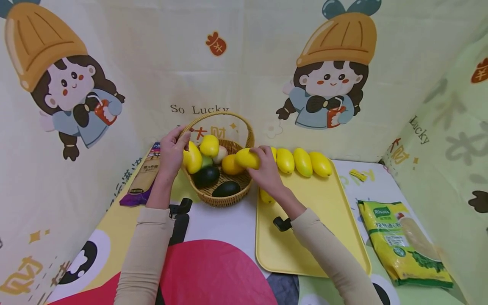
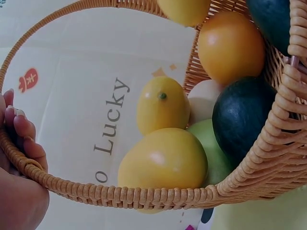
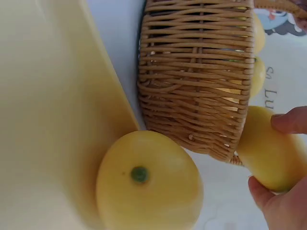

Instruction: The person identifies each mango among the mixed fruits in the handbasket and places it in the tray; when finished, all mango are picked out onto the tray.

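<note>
My left hand (image 1: 172, 152) grips the handle of the wicker basket (image 1: 223, 200) at its left side; the left wrist view shows its fingers curled round the handle (image 2: 129, 192). Between the thumb and fingers of my right hand (image 1: 267, 171) is a yellow mango (image 1: 247, 158), held at the basket's right rim. Inside the basket lie more yellow mangoes (image 1: 193, 159), an orange fruit (image 1: 230, 165), two dark green fruits (image 1: 226, 189), a lighter green one (image 1: 206, 161) and a pale one (image 1: 220, 154). Several mangoes (image 1: 303, 162) line the far end of the yellow tray (image 1: 312, 237).
Another mango (image 1: 266, 196) sits near the tray's left edge, partly behind my right wrist. Right of the tray lies a yellow Knorr packet (image 1: 404, 245), with a small yellow item (image 1: 357, 175) beyond. A brown and purple packet (image 1: 142, 180) is left of the basket.
</note>
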`<control>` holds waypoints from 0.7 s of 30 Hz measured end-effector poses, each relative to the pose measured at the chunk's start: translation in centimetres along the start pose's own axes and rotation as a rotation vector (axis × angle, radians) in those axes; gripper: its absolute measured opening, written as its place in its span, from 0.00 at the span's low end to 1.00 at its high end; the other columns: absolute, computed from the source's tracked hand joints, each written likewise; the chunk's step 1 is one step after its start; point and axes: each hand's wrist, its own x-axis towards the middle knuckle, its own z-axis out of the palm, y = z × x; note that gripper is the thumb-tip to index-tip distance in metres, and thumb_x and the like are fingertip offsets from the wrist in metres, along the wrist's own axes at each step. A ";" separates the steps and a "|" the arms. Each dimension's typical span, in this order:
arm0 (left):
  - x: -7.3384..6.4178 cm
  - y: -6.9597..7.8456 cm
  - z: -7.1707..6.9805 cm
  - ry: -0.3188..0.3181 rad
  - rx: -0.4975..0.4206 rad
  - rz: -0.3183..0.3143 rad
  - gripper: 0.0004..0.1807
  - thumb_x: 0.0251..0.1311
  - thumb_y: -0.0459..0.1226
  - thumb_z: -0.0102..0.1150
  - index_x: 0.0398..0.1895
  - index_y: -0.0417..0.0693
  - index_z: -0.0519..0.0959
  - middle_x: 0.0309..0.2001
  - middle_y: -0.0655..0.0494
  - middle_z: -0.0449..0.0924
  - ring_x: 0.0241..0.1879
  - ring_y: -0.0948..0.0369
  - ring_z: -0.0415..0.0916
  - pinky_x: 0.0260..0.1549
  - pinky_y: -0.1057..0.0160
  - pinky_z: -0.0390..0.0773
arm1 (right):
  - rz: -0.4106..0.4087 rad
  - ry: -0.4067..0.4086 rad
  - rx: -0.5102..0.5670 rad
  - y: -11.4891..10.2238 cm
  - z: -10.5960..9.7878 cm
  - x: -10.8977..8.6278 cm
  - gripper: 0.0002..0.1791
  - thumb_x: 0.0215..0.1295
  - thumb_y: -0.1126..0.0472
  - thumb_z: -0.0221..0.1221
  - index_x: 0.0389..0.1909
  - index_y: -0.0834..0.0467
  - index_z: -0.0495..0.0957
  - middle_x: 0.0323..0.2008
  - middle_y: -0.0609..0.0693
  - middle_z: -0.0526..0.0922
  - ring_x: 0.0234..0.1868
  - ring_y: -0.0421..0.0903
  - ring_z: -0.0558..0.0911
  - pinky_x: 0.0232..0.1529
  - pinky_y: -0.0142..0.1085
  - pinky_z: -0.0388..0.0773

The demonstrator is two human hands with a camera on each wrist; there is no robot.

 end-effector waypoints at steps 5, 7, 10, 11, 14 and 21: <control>0.0 0.1 0.0 0.010 -0.014 -0.001 0.16 0.73 0.37 0.52 0.53 0.32 0.78 0.24 0.57 0.69 0.24 0.62 0.65 0.29 0.71 0.71 | 0.077 0.060 0.078 0.7 -1.0 -0.8 0.29 0.53 0.67 0.68 0.58 0.55 0.74 0.58 0.55 0.68 0.60 0.52 0.70 0.65 0.49 0.69; 0.0 0.0 0.0 0.012 -0.018 0.000 0.16 0.73 0.37 0.52 0.53 0.32 0.78 0.24 0.57 0.69 0.24 0.62 0.65 0.28 0.71 0.71 | 0.095 0.078 0.087 1.0 -1.5 -1.2 0.29 0.52 0.67 0.68 0.58 0.55 0.74 0.58 0.55 0.69 0.61 0.52 0.69 0.65 0.49 0.68; 0.0 0.0 0.1 0.012 -0.020 0.004 0.17 0.72 0.37 0.52 0.53 0.31 0.78 0.23 0.57 0.69 0.23 0.62 0.65 0.28 0.70 0.70 | 0.110 0.086 0.079 1.6 -2.2 -1.7 0.29 0.52 0.66 0.69 0.57 0.56 0.75 0.58 0.55 0.69 0.62 0.53 0.69 0.65 0.50 0.69; 0.0 0.0 0.2 0.012 -0.019 0.004 0.17 0.73 0.37 0.52 0.53 0.30 0.78 0.23 0.57 0.69 0.23 0.62 0.65 0.28 0.69 0.70 | 0.113 0.084 0.077 1.8 -2.5 -2.0 0.28 0.52 0.66 0.69 0.57 0.56 0.75 0.58 0.55 0.69 0.62 0.53 0.69 0.65 0.50 0.69; -0.1 -0.1 0.2 0.017 -0.009 -0.002 0.17 0.73 0.37 0.52 0.53 0.31 0.78 0.23 0.57 0.68 0.23 0.62 0.65 0.28 0.67 0.70 | 0.103 0.066 0.070 2.3 -3.4 -2.6 0.28 0.52 0.65 0.70 0.56 0.56 0.76 0.58 0.55 0.70 0.62 0.54 0.70 0.65 0.50 0.69; -0.1 -0.1 0.1 0.023 -0.007 0.001 0.16 0.72 0.39 0.53 0.52 0.35 0.80 0.23 0.58 0.68 0.24 0.61 0.65 0.27 0.71 0.69 | 0.093 0.082 0.073 3.6 -6.3 -4.6 0.26 0.53 0.68 0.69 0.55 0.54 0.78 0.60 0.56 0.68 0.62 0.53 0.69 0.65 0.50 0.69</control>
